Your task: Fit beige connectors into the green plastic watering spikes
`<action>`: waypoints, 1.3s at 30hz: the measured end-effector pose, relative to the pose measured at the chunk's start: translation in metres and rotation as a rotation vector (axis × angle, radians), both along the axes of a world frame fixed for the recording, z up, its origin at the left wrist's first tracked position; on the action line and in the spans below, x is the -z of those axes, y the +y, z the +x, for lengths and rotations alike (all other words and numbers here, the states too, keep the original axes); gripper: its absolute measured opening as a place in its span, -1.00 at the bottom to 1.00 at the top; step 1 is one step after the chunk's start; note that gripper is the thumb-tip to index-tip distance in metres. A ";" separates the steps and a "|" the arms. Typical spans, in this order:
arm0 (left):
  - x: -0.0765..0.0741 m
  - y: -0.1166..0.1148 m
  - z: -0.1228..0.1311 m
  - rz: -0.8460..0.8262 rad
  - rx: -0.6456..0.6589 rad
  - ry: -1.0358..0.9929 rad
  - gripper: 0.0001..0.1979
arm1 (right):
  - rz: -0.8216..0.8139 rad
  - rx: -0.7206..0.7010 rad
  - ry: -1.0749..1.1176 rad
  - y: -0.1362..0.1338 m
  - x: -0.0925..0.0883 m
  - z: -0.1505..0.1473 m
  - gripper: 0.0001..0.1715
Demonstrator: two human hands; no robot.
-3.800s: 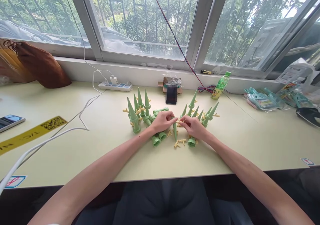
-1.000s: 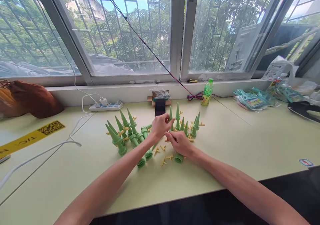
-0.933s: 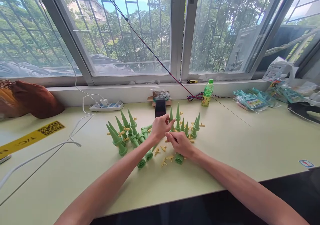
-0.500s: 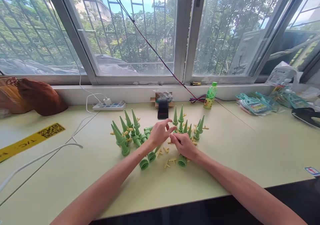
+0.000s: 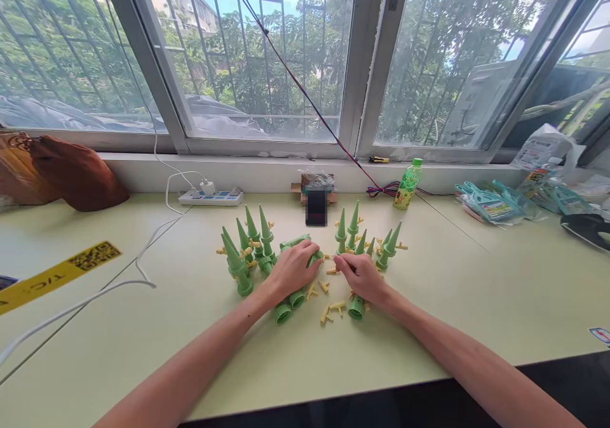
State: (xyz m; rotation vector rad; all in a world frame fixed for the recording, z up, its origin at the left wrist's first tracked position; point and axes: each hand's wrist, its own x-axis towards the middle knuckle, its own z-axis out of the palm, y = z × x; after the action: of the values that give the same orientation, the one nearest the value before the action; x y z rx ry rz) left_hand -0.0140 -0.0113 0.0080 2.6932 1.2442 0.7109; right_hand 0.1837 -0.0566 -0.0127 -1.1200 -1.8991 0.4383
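Note:
My left hand point(image 5: 296, 266) is over the left group of green plastic plant-watering spikes, its fingers curled round the end of a lying green spike point(image 5: 314, 258). My right hand point(image 5: 363, 278) is a closed fist, thumb against the bent forefinger; what lies inside it is hidden. Just below this fist shows the open threaded end of another green spike point(image 5: 356, 308). Between the hands several small yellow T-shaped valves point(image 5: 325, 286) are scattered. Upright green spikes with yellow valves in them stand at the left point(image 5: 234, 260) and behind my right hand point(image 5: 389, 247).
A phone point(image 5: 316, 207) leans on a small open carton at the back. A green drink bottle point(image 5: 408, 185) stands to its right, a power strip point(image 5: 212, 197) to its left. Bagged teal items point(image 5: 488, 202) lie far right. A white cable point(image 5: 119, 280) crosses the left side.
My left hand has moved left and down from beside the right-hand spikes onto the lying spikes, and its fingers have curled. The right fist stays nearly in place. The view has shifted slightly.

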 end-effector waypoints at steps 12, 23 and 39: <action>0.007 0.000 0.003 -0.053 -0.046 0.076 -0.65 | 0.037 0.075 -0.097 0.003 -0.004 0.010 -0.48; 0.009 0.003 0.002 -0.058 -0.016 0.010 -0.73 | 0.031 0.055 -0.157 0.006 -0.009 0.013 -0.74; 0.002 -0.003 0.006 0.046 0.012 -0.365 -0.72 | 0.002 0.018 -0.364 0.006 -0.004 0.018 -0.86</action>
State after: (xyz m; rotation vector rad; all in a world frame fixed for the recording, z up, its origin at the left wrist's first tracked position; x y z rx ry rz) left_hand -0.0081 -0.0144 0.0063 2.4494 1.1280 1.1764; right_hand 0.2021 -0.0502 -0.0088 -1.2810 -2.1988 0.2318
